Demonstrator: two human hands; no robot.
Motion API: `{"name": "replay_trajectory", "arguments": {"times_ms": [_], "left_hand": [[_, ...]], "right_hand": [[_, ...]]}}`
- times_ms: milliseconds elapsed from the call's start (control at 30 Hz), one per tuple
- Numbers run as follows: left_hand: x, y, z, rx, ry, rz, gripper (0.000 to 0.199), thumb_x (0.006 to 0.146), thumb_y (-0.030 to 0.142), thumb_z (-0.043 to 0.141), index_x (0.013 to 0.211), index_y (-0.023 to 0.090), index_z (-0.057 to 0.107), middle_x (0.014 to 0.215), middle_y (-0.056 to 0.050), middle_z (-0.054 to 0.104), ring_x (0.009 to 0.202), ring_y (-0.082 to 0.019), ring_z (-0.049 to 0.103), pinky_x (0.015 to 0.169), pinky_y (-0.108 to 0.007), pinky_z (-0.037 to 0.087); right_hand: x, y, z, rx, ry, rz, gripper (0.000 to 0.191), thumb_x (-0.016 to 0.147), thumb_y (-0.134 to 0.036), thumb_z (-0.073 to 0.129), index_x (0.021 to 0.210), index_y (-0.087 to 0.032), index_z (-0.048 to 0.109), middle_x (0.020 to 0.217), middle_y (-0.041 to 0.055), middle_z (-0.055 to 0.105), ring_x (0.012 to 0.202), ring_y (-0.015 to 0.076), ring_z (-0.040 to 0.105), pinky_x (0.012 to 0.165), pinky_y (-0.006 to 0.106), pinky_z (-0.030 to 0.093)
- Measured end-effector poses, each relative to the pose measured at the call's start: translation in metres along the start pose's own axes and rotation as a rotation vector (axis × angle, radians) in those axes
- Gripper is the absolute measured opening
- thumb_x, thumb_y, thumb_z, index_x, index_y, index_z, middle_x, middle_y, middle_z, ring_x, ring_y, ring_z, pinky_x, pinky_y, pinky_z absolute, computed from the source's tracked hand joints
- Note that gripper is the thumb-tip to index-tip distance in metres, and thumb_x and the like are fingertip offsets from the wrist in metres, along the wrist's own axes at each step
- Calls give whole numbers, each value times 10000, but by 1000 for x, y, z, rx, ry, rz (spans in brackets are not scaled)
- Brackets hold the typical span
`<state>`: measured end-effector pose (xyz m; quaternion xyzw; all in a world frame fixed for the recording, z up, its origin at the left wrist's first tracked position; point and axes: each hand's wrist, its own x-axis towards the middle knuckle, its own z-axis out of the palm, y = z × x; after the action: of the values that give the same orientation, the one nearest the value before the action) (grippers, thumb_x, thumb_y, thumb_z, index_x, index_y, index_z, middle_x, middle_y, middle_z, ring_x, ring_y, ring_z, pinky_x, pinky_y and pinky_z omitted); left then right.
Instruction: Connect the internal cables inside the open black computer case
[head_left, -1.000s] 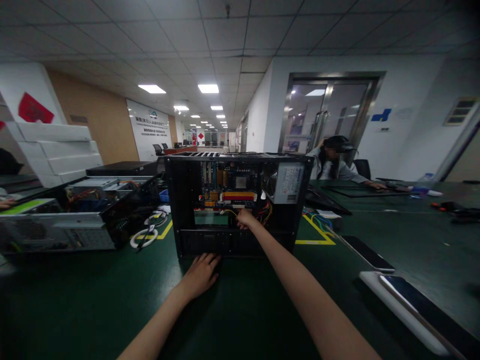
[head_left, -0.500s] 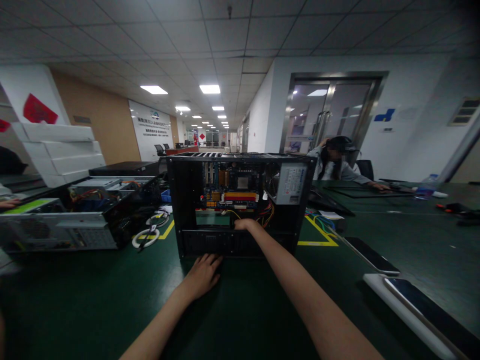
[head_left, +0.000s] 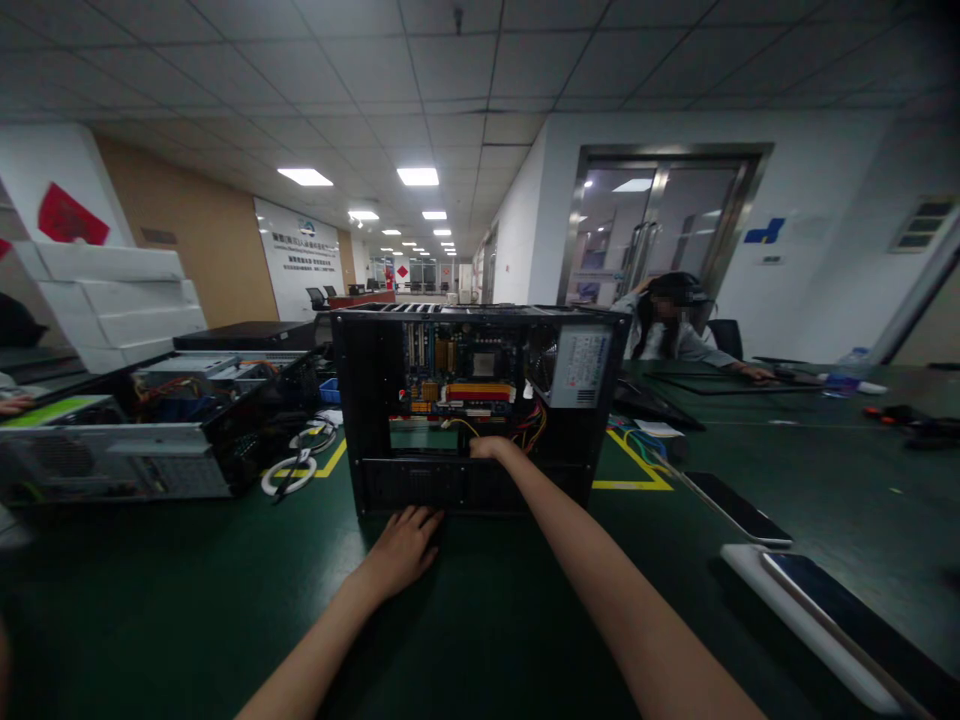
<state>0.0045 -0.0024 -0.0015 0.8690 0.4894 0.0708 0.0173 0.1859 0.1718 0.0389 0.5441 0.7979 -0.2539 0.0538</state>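
A black computer case (head_left: 409, 485) stands upright before me with its side off. Inside are a motherboard (head_left: 457, 358), a power supply (head_left: 579, 368) at the upper right and bundled coloured wires (head_left: 534, 428) below it. My right hand (head_left: 489, 448) reaches over the lower rail into the case. Its fingers curl closed by a dark part under the memory slots; what they grip is hidden. Close to them hangs a loose yellow wire (head_left: 463, 426). My left hand (head_left: 403, 548) lies flat on the table, fingers spread, fingertips at the case's bottom edge.
Another opened computer case (head_left: 172, 470) lies at the left, with coiled white cables (head_left: 290, 476) beside it. To the right are coloured cables (head_left: 645, 447), dark flat devices (head_left: 739, 508) and a plastic bottle (head_left: 847, 370). A person (head_left: 679, 325) sits across the green table (head_left: 480, 640).
Both hands and the case keep nearly the same places. The whole view has shifted very slightly.
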Motion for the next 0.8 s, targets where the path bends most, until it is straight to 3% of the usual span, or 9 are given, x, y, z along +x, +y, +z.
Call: {"name": "replay_trajectory", "arguments": {"times_ms": [300, 400, 533, 633, 800], "left_hand": [[-1, 3, -4, 1, -19, -9, 488, 755, 281, 383, 1232, 245, 285, 1216, -47, 385, 1109, -218, 327, 912, -377, 270], [-1, 4, -6, 1, -26, -13, 489, 754, 274, 380, 1233, 245, 283, 1222, -46, 382, 1108, -215, 328, 915, -373, 268], [-2, 5, -8, -1, -19, 2, 485, 750, 265, 386, 1226, 236, 296, 1208, -49, 396, 1094, -216, 341, 908, -373, 281], [-2, 4, -8, -9, -19, 7, 479, 753, 268, 389, 1223, 239, 298, 1212, -48, 391, 1098, -218, 340, 909, -378, 281], [-2, 2, -4, -11, -3, 17, 483, 758, 270, 391, 1228, 244, 286, 1223, -49, 377, 1106, -221, 329, 913, -383, 277]], "right_hand": [[-9, -1, 0, 117, 188, -37, 155, 633, -199, 561, 754, -113, 604, 762, 47, 628, 610, 116, 556, 486, 164, 389], [-16, -3, -1, 304, 247, -3, 113, 683, -168, 498, 729, -102, 577, 665, 46, 609, 511, 92, 530, 446, 163, 375], [-28, -8, -3, 602, 311, 79, 204, 726, -161, 440, 913, -135, 518, 620, 19, 567, 400, 77, 497, 417, 182, 379], [-35, -9, -6, 801, 342, 115, 260, 731, -146, 445, 987, -186, 464, 610, -16, 537, 406, 65, 501, 459, 193, 416], [-39, -3, -11, 1118, 354, 197, 170, 756, -131, 436, 917, -185, 454, 613, -30, 511, 461, 47, 489, 561, 242, 470]]}}
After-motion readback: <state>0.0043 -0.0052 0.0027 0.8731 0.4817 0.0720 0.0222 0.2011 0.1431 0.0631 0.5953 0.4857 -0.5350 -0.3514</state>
